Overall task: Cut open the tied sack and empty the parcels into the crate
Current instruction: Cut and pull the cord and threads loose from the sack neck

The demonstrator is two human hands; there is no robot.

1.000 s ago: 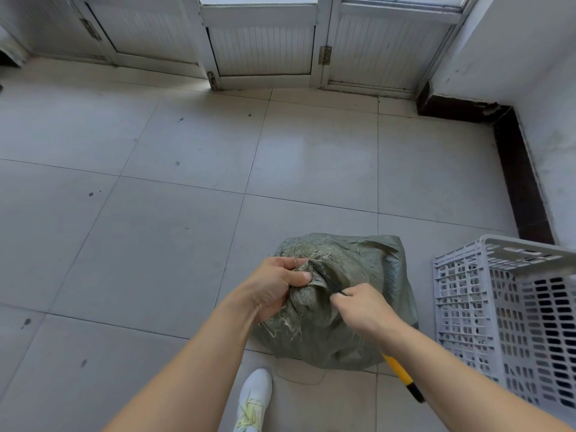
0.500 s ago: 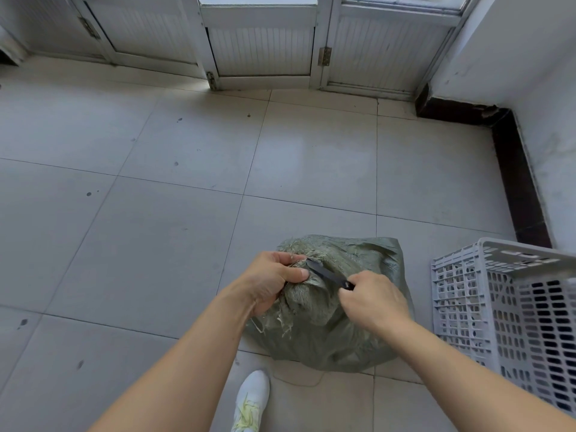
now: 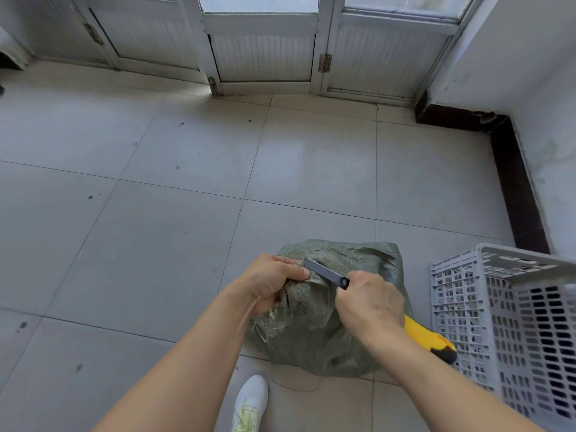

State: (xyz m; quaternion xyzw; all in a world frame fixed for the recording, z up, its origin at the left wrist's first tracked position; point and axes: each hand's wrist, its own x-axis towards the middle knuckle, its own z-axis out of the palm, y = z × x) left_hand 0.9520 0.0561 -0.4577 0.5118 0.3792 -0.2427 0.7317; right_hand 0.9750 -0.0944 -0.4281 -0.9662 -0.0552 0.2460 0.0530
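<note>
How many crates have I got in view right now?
1. The white crate stands on the floor at the right edge, just right of the green sack, and the frame cuts part of it off. More may sit outside the view.

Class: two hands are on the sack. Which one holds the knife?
The right hand grips the yellow-handled knife, its blade against the bunched top of the sack. The left hand holds no tool; it only clutches the gathered cloth.
</note>
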